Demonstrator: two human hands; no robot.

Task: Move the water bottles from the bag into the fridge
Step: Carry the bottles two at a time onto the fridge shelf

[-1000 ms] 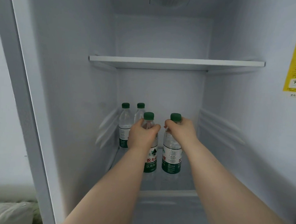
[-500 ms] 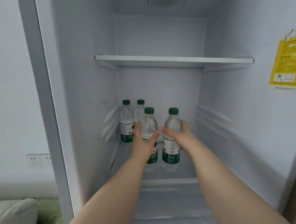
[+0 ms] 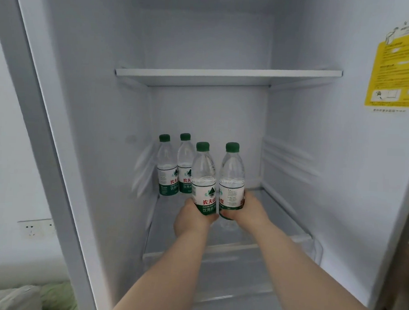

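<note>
- Presently, fridge (image 3: 317, 160): standing open, its white interior fills the middle of the frame; a white upper shelf (image 3: 226, 75) crosses the upper centre, and a glass lower shelf (image 3: 278, 220) lies at centre right.
- Left hand (image 3: 191, 221): centre of frame, fingers curled round the lower label of the front-left bottle (image 3: 204, 178), which is upright.
- Right hand (image 3: 245, 209): just right of the left hand, fingers wrapped round the foot of the front-right bottle (image 3: 232, 175), also upright.
- Front pair: green caps, white-and-green labels, side by side and close together over the glass lower shelf; the hands hide their bases, so contact with the shelf cannot be told.
- Rear-left bottle (image 3: 166, 167) and rear-right bottle (image 3: 185, 163): upright, side by side, left of centre near the back-left corner, behind the front pair.
- Yellow sticker (image 3: 400, 65): right inner wall, upper right of frame.
- Wall socket (image 3: 36, 227): lower left, outside the fridge.
- Pale cushion (image 3: 9, 297): bottom left corner.
</note>
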